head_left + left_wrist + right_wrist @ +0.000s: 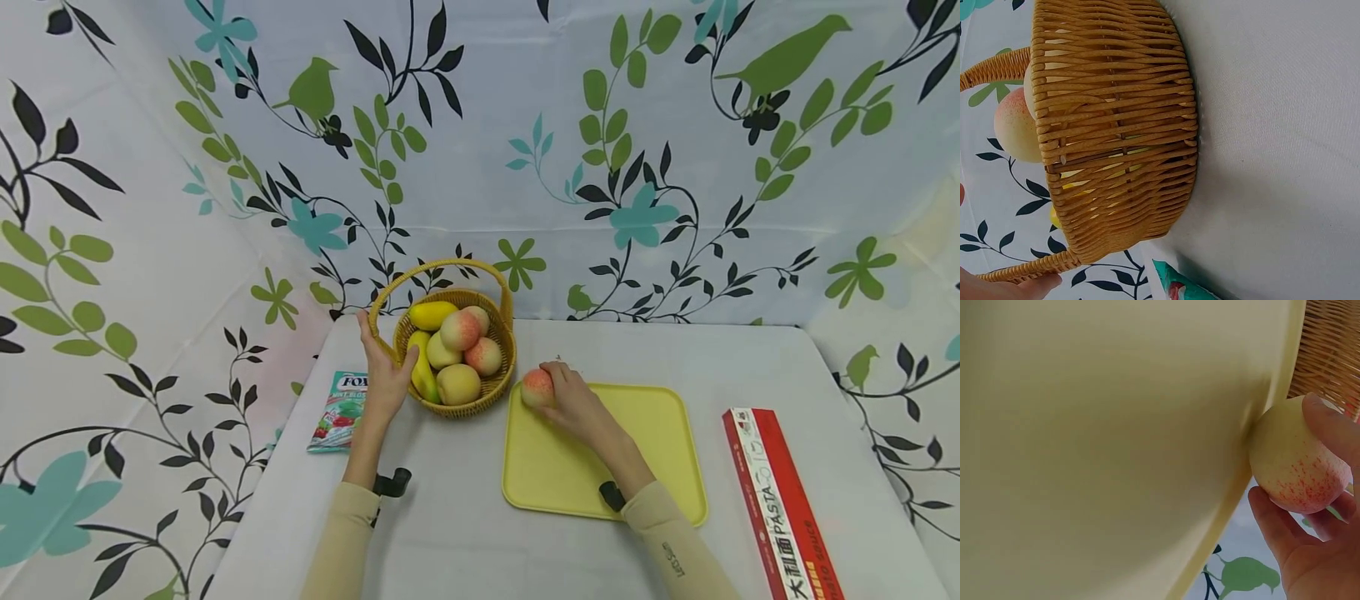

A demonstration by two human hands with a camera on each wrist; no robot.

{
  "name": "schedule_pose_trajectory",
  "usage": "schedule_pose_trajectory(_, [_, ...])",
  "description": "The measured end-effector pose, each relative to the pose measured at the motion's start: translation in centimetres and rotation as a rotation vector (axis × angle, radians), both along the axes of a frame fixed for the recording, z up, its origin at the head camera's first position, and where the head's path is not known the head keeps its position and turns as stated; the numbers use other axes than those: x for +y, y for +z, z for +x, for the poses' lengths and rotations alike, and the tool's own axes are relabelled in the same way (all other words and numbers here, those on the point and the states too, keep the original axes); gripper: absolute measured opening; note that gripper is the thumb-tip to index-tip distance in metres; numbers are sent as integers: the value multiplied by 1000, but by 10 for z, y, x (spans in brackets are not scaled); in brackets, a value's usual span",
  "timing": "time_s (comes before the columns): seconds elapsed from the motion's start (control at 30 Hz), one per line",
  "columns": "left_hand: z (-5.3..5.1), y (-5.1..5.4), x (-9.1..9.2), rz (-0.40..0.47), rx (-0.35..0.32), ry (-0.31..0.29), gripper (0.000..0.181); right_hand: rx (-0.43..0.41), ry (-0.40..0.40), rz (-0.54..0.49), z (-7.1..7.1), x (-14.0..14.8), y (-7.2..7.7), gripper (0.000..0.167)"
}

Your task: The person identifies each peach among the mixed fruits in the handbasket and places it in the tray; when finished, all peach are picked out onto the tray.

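Note:
A wicker basket holding bananas, peaches and other round fruit stands near the table's back edge; its side fills much of the left wrist view. My left hand grips the base of the basket's handle on its left side. Fingers and thumb of my right hand are round a peach, over the back left corner of the yellow tray. In the right wrist view the peach sits close to the tray's rim, my right hand holding it; whether it touches the tray I cannot tell.
A green snack packet lies left of the basket, behind my left forearm. On the right, a long red and white pasta box lies beyond the tray. A patterned cloth hangs behind the table.

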State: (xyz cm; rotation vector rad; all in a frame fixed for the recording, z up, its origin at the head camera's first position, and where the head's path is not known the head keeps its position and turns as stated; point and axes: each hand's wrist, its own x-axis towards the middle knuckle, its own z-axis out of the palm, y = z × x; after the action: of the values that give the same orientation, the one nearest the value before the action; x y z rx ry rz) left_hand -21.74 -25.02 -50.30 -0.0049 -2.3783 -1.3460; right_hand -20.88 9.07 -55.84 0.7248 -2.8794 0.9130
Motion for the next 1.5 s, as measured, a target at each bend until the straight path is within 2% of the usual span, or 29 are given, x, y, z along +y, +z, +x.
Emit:
schedule_pose_trajectory(0.23, [0, 0, 1, 34, 21, -23, 105, -39, -14, 10, 1, 1, -4, 76])
schedule_pose_trajectory(0.73, [0, -1, 1, 16, 5, -3, 102, 19, -8, 58, 4, 1, -5, 86])
schedule_pose_trajectory(1.1, [0, -3, 0, 24, 10, -8, 102, -29, 0, 39, 9, 4, -3, 89])
schedule_pose_trajectory(1.13, [1, 0, 1, 30, 10, -8, 101, -33, -1, 39, 9, 5, -3, 89])
schedule_pose_trajectory(1.5, [0, -1, -1, 15, 19, -17, 101, 52, 11, 7, 4, 4, 11, 88])
